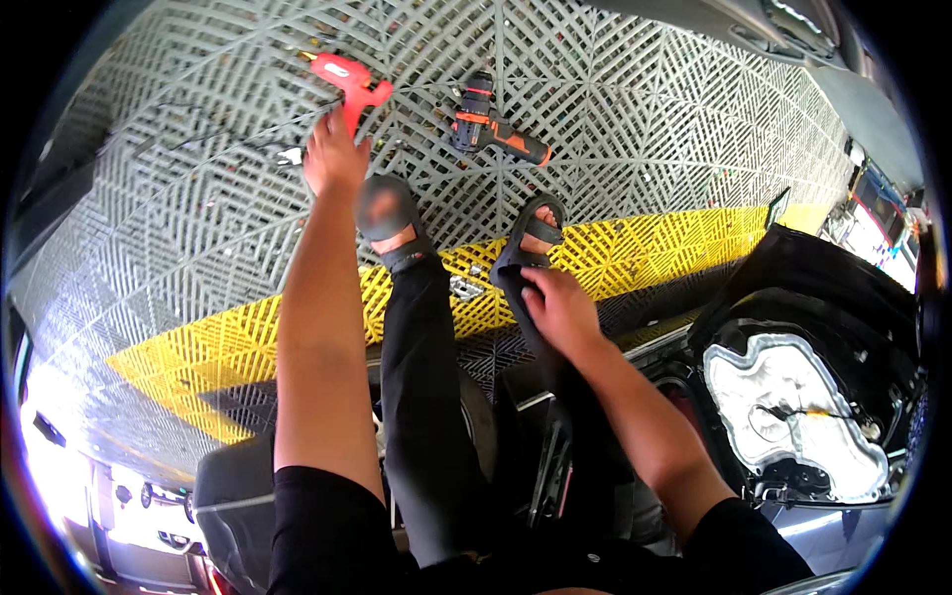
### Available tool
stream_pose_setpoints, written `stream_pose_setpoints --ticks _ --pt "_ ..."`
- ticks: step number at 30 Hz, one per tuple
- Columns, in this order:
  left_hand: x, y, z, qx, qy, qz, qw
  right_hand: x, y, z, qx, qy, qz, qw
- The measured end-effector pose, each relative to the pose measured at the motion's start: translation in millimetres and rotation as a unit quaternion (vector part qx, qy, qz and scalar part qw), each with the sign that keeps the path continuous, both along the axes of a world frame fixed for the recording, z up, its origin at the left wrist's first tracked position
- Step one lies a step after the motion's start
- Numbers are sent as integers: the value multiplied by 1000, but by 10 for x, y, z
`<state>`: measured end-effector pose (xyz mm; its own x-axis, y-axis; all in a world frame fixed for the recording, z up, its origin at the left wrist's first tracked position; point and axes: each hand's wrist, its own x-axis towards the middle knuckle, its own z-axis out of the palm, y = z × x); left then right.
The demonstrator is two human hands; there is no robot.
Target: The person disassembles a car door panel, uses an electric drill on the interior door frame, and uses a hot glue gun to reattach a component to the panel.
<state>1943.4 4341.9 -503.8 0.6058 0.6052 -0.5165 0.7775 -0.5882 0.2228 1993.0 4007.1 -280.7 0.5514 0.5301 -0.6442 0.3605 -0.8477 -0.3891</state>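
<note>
At the upper left, my left hand [335, 154] is closed at the lower handle of a red hot glue gun [340, 71], whose nozzle points left. The gun is at the grey slatted floor, and my palm hides the bottom of its grip. My right hand [565, 312] rests against my right trouser leg, fingers curled, nothing visible in them. To the right of the glue gun lies a black and orange cordless drill [479, 124], apart from both hands. A small white plug [290, 157] is on the floor beside my left hand.
My sandalled feet stand between the hands, near a yellow floor strip [645, 243]. On the right is an opened black car door [783, 260] with a silver lining [778, 397] exposed. A dark cord [213, 134] runs across the slats at left. Dark car bodywork [684, 15] borders the top right.
</note>
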Motion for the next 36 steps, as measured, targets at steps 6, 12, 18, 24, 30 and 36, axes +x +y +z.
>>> stream_pose_setpoints --ticks 6,12,18,24,30,36 --pt "138 108 -362 39 -11 64 997 106 68 -103 24 121 -130 984" --pt "-596 -634 1262 -97 -92 6 991 -189 36 821 31 135 -131 982" --pt "-719 -1513 4030 -373 -154 74 912 -377 84 2536 88 163 -264 947" --pt "-468 -2034 5761 -577 -177 103 791 -589 -131 4423 113 30 -293 949" --pt "-708 -2020 6461 -697 -90 -49 710 -1811 -1182 5178 -41 -21 -394 918" --pt "-719 -2077 6844 -627 15 -214 749 -3108 -1668 5213 -154 22 -583 797"
